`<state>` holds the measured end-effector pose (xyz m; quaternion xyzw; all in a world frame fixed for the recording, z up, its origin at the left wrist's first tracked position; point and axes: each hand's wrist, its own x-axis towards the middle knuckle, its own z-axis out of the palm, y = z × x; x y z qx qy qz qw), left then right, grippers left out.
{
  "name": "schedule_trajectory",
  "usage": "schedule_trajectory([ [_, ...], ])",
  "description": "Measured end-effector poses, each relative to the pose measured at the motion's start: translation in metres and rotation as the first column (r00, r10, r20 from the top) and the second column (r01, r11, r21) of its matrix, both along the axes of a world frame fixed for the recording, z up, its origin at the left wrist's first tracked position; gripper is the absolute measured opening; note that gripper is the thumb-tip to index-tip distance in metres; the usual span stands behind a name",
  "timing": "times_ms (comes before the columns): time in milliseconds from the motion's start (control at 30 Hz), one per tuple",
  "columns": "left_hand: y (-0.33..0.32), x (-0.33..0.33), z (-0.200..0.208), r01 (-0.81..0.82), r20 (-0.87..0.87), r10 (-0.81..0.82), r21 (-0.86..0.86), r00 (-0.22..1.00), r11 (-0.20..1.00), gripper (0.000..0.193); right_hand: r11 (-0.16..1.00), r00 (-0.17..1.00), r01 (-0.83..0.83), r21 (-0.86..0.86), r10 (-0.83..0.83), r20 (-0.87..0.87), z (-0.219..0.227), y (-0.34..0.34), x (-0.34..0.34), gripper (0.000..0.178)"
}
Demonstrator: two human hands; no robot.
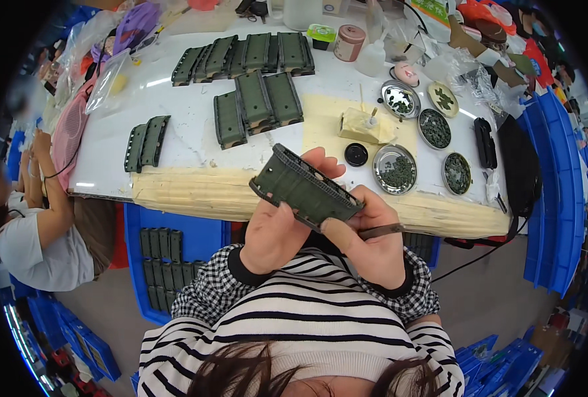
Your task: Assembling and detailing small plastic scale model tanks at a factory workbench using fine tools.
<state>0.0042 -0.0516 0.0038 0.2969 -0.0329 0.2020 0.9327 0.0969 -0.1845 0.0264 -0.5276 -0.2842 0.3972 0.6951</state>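
A dark green, ribbed plastic casing with small holes along its edges is held up at an angle over the table's front edge. My left hand is closed around its left part, with fingertips showing behind it. My right hand grips the casing's right end with thumb and fingers. A slim brown tool also sticks out of my right hand; its working end is hidden, so I cannot tell its kind. Beyond my hands, similar green casings lie in a group, with a row of more casings behind.
Metal dishes of small dark green pieces stand on the right, beside a black round lid and a wrapped yellowish block. Two casings lie at left. Below the table, a blue bin holds several casings. Another person sits at left.
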Motion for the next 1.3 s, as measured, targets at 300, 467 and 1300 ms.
schedule_trajectory([
  [300, 0.024, 0.001, 0.007, -0.079, -0.449, 0.063, -0.018, 0.891, 0.997, 0.038, 0.898, 0.783, 0.386, -0.212, -0.197, 0.590, 0.018, -0.079, 0.076, 0.092],
  [467, 0.025, 0.013, 0.007, -0.018, -0.542, 0.057, 0.076, 0.839, 0.997, 0.037, 0.878, 0.667, 0.461, -0.132, -0.244, 0.704, -0.005, -0.061, 0.094, 0.028],
  [1300, 0.014, 0.025, 0.006, 0.145, -0.505, -0.024, 0.203, 0.863, 0.968, 0.018, 0.916, 0.517, 0.402, 0.004, -0.231, 0.824, -0.017, -0.036, 0.098, 0.013],
])
